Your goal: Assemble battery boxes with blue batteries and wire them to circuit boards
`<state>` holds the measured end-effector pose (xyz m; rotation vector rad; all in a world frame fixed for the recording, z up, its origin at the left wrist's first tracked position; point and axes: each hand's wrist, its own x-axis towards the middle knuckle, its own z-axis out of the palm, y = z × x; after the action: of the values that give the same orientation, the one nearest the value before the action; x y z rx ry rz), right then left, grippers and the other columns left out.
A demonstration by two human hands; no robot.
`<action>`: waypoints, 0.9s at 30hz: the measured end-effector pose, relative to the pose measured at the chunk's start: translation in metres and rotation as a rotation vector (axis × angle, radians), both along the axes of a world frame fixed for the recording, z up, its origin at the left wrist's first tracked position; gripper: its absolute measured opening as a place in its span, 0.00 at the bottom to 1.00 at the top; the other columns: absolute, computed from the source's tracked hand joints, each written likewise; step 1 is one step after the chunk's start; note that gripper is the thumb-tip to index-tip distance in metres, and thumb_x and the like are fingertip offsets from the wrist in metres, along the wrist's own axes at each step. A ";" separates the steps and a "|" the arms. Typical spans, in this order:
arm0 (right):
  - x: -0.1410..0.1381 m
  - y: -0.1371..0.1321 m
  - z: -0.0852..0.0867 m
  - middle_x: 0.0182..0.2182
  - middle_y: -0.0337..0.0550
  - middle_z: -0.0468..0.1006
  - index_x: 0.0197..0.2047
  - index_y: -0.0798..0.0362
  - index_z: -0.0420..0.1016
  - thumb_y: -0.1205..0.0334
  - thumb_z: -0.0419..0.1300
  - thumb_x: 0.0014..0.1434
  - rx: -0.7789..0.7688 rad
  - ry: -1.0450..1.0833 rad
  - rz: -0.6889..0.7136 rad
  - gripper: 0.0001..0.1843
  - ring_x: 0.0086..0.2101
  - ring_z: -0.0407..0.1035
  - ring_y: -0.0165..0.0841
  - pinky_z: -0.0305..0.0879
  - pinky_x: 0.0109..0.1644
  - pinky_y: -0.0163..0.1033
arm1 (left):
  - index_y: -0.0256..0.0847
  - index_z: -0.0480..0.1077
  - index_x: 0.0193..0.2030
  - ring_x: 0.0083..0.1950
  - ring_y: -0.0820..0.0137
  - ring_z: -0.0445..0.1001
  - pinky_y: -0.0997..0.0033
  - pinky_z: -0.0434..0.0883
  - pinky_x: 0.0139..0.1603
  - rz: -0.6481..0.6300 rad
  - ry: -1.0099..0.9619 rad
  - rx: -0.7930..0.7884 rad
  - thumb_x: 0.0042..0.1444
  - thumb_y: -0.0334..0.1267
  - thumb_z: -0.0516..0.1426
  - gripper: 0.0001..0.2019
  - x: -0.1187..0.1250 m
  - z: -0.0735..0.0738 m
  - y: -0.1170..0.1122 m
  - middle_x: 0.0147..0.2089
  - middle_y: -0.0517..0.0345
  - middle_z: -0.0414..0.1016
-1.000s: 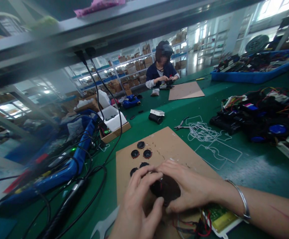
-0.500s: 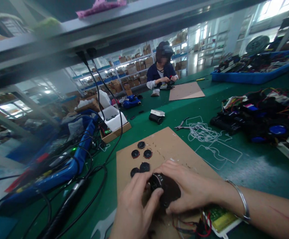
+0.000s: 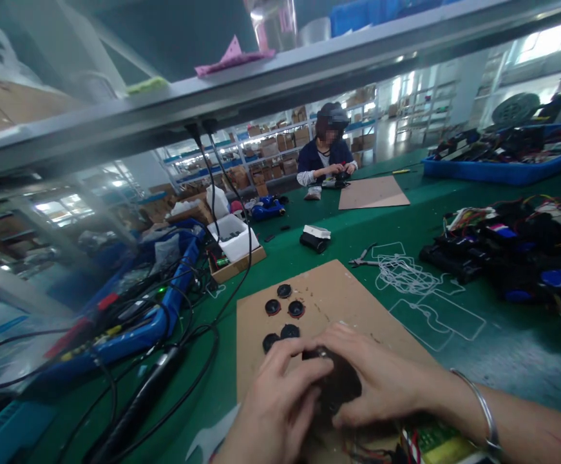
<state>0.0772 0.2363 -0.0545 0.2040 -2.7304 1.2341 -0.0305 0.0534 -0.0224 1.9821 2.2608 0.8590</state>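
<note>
My right hand (image 3: 371,364) is closed round a dark, hollow-looking black housing (image 3: 342,383) low over the brown board (image 3: 357,303). My left hand (image 3: 285,393) has its fingers bent at the housing's left side. Under those fingertips a dark rim of a round black speaker-like part (image 3: 316,354) shows; most of it is hidden. Just beyond the hands lie several similar round black parts (image 3: 296,309) on the board. Beneath my right wrist, a green circuit board (image 3: 432,438) with red and black wires (image 3: 357,444) is partly covered.
Pliers (image 3: 363,256) and tangled white cord (image 3: 408,277) lie right of the board. Black assemblies with wires (image 3: 516,251) are farther right. At left stand a blue bin (image 3: 178,290) and hanging black cables (image 3: 248,258). A co-worker (image 3: 328,151) sits across the green table (image 3: 285,258).
The view has tilted, so the scene sits lower and farther right. My left fingers have closed over the round part, which showed clearly before. My right hand keeps hold of the housing.
</note>
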 end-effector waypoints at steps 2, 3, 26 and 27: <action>0.001 0.000 0.002 0.47 0.48 0.70 0.53 0.54 0.66 0.57 0.69 0.38 0.011 0.001 0.001 0.38 0.47 0.62 0.44 0.58 0.52 0.50 | 0.50 0.58 0.59 0.61 0.62 0.64 0.58 0.66 0.59 0.094 -0.049 -0.048 0.57 0.33 0.55 0.23 -0.008 0.006 -0.013 0.61 0.50 0.62; 0.001 -0.001 0.003 0.47 0.48 0.70 0.53 0.53 0.66 0.56 0.69 0.38 0.015 -0.002 0.001 0.38 0.47 0.62 0.45 0.58 0.52 0.50 | 0.49 0.56 0.61 0.62 0.61 0.62 0.55 0.64 0.61 0.177 -0.066 -0.083 0.58 0.37 0.55 0.25 -0.013 0.008 -0.023 0.62 0.49 0.61; 0.006 -0.005 0.001 0.48 0.51 0.68 0.56 0.54 0.64 0.51 0.66 0.45 0.233 0.010 0.088 0.36 0.48 0.62 0.46 0.57 0.56 0.54 | 0.38 0.60 0.41 0.19 0.77 0.66 0.80 0.63 0.18 0.397 -1.337 -0.170 0.56 0.53 0.55 0.19 0.025 -0.001 -0.084 0.27 0.57 0.72; 0.006 -0.005 0.001 0.48 0.52 0.68 0.56 0.54 0.64 0.51 0.66 0.45 0.235 0.006 0.086 0.36 0.48 0.62 0.46 0.57 0.55 0.54 | 0.37 0.61 0.40 0.18 0.78 0.66 0.81 0.62 0.17 0.399 -1.355 -0.172 0.56 0.53 0.55 0.19 0.027 -0.002 -0.081 0.26 0.57 0.72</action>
<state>0.0830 0.2314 -0.0532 0.3522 -2.8847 0.9258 -0.0031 -0.0280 -0.0243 0.4345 1.6797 1.3478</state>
